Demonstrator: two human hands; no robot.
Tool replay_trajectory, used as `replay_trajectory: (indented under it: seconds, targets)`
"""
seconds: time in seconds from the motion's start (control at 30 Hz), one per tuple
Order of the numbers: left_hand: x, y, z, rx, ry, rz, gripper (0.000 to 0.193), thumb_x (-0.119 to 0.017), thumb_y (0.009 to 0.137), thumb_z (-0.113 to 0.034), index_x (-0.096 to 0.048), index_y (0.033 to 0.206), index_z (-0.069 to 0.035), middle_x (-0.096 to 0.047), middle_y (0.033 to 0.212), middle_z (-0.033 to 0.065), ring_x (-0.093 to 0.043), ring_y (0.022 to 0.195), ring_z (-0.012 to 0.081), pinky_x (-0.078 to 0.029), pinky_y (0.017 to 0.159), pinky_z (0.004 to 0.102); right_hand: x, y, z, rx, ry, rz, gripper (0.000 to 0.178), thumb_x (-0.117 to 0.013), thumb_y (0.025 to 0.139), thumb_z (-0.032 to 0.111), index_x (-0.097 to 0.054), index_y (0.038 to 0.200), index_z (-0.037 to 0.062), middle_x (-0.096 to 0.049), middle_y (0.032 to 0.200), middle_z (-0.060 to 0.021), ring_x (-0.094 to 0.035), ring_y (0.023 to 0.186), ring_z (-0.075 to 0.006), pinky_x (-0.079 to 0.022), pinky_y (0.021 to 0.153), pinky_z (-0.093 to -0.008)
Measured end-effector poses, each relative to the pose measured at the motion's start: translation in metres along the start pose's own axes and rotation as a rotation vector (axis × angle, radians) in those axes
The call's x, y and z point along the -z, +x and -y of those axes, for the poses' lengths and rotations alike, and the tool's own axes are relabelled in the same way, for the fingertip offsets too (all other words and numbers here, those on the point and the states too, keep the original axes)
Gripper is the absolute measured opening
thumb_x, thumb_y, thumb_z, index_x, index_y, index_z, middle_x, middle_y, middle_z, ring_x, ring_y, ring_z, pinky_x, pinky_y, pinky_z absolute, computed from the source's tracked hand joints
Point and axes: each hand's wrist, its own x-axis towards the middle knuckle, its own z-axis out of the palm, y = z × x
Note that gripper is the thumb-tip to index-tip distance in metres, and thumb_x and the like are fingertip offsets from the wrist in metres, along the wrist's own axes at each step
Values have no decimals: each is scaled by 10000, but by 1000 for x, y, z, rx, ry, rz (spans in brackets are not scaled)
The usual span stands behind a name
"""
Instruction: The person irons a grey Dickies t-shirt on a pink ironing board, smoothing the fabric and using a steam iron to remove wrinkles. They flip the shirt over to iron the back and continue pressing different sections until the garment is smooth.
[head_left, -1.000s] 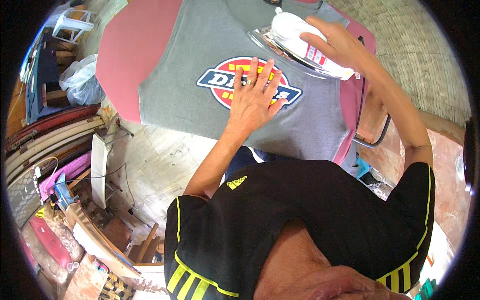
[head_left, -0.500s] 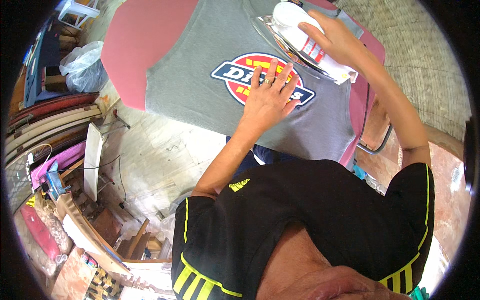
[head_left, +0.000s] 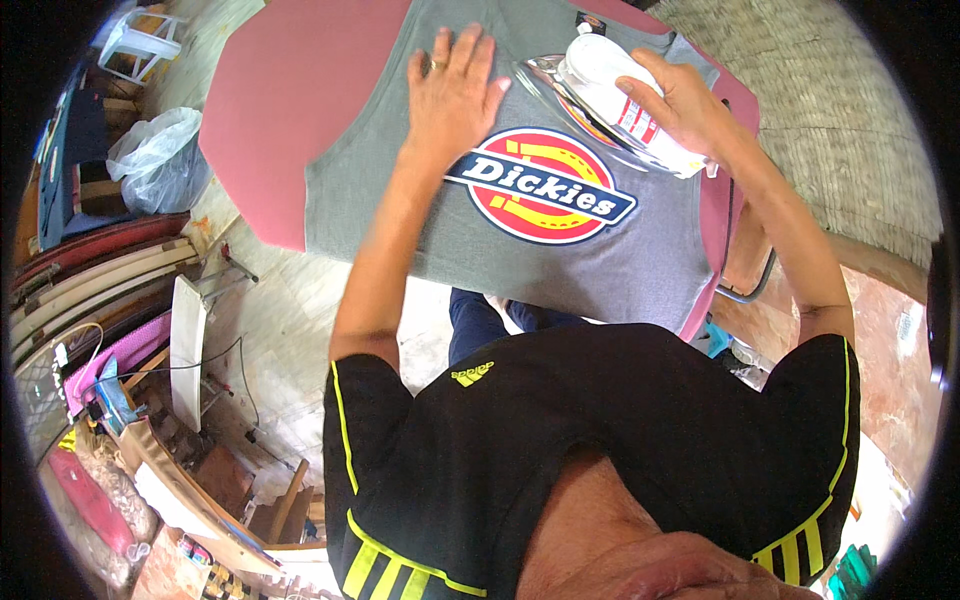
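A grey sleeveless shirt (head_left: pixel 390 210) with a red, yellow and dark blue printed emblem (head_left: pixel 545 190) lies spread over a pink ironing board (head_left: pixel 290 110). My left hand (head_left: pixel 455 95) rests flat on the cloth, fingers spread, just beyond the emblem's upper left; a ring shows on one finger. My right hand (head_left: pixel 685 110) is wrapped round a white clothes iron (head_left: pixel 605 70) with a shiny metal soleplate edge. The iron is on the shirt's right part, beside the emblem. My palm hides most of its handle.
At the left stand a clear plastic bag (head_left: pixel 160 160), a white stool (head_left: pixel 143 45) and a stack of long boards (head_left: pixel 100 285). A folded white panel on legs (head_left: pixel 188 350) stands on the floor. A woven mat surface (head_left: pixel 830 120) borders the board at right.
My left hand has moved off the emblem, up and to the left, leaving the print uncovered. The iron, in my right hand, has shifted only slightly.
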Motion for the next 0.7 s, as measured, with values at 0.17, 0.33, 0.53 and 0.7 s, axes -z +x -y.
replay_trajectory:
  seconds: [0.17, 0.33, 0.53, 0.7]
  targets:
    - [-15, 23, 36, 60, 149, 32, 578, -414, 1003, -486, -464, 1470, -150, -354, 1587, 56, -305, 1465, 348, -209, 1148, 623, -27, 29, -8, 275, -111, -368, 403, -537, 1025, 372, -562, 1186, 3, -618, 756, -162, -623, 622, -268, -493, 593, -368]
    - [9, 20, 34, 80, 202, -67, 464, -562, 935, -310, -579, 1323, -57, -525, 1425, 159, -455, 1347, 369, -338, 1100, 548, -37, 84, 33, -47, -25, -327, 418, -528, 989, 349, -572, 1039, -64, -639, 984, -334, -627, 961, -500, -494, 823, -535]
    - [9, 25, 35, 154, 93, 111, 603, -483, 967, -396, -453, 1458, -49, -373, 1574, 113, -289, 1468, 372, -193, 1172, 597, -43, 154, 16, -131, -37, -457, 503, -464, 998, 393, -574, 1080, -92, -623, 1037, -375, -605, 998, -534, -478, 865, -559]
    - [-5, 17, 42, 128, 81, -14, 555, -468, 981, -406, -489, 1433, -85, -414, 1539, 91, -359, 1426, 370, -245, 1136, 616, -54, 161, 19, -252, 48, -409, 539, -459, 991, 431, -554, 1082, -92, -617, 1060, -385, -614, 1025, -518, -476, 899, -541]
